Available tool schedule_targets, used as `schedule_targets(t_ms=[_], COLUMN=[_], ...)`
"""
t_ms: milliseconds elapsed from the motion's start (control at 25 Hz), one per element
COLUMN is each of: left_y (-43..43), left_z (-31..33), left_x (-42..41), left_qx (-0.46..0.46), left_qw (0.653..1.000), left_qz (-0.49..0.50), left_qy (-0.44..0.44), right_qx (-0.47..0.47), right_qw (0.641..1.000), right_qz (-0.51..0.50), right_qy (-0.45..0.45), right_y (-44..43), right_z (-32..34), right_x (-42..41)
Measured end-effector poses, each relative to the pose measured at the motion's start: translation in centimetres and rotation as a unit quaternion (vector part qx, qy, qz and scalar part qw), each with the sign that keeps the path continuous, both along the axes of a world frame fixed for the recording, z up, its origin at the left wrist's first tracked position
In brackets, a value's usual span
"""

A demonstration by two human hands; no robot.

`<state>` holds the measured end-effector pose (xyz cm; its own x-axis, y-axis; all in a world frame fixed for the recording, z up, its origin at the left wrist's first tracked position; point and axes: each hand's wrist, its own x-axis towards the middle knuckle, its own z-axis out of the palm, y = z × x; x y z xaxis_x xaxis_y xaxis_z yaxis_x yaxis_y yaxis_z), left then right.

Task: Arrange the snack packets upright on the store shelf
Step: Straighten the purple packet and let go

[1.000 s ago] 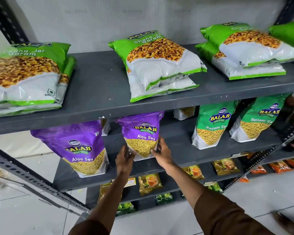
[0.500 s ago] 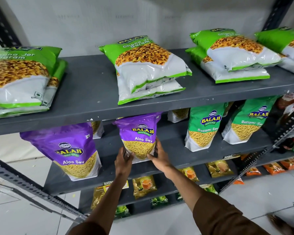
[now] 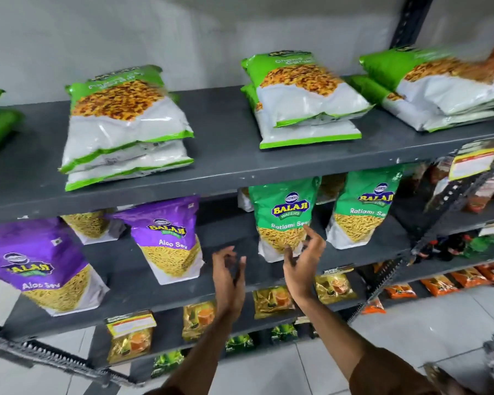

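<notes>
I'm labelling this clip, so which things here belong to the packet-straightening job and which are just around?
Job: left hand, right hand, both empty; Ratlami Sev packet; Aloo Sev packet; middle shelf.

Around: flat green packets on top shelf; gold packets below; orange packets lower right.

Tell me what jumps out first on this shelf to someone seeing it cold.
The bright green and white packets lying flat in stacks on the top shelf grab the eye first. Below them, purple Aloo Sev packs and green Ratlami Sev packs stand upright. Two open hands, left and right, reach toward the nearer Ratlami pack, holding nothing.
</notes>
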<state>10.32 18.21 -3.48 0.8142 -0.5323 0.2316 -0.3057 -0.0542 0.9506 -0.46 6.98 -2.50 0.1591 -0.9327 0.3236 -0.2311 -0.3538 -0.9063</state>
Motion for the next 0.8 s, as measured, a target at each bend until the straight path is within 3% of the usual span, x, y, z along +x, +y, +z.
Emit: schedule_targets(t_ms=[240,400,680,800], left_y=[-9.5,-11.1,-10.7,-9.8], left_z=[-0.2,-1.0,0.3,1.6], left_x=[-1.7,-1.9,-1.3,-2.9], left_qx=[0.056,0.028,0.023,0.060], left_qw=[0.990,0.982,0.974,0.985], left_qz=[-0.026,-0.032,-0.031,0.008], left_qy=[0.127,0.185,0.222,0.162], right_qx=[0.129,0.172,0.190,0.206], right_qw=[0.981,0.955,0.937,0.934], right_qz=[0.142,0.236,0.291,0.286], right_qy=[0.039,0.051,0.045,0.063], right_y=[-8.6,-8.8,-8.8,-8.9], right_z=[-1.6,0.1,-0.2,-0.6], right_x=[-2.8,-3.7,-2.8,-3.6])
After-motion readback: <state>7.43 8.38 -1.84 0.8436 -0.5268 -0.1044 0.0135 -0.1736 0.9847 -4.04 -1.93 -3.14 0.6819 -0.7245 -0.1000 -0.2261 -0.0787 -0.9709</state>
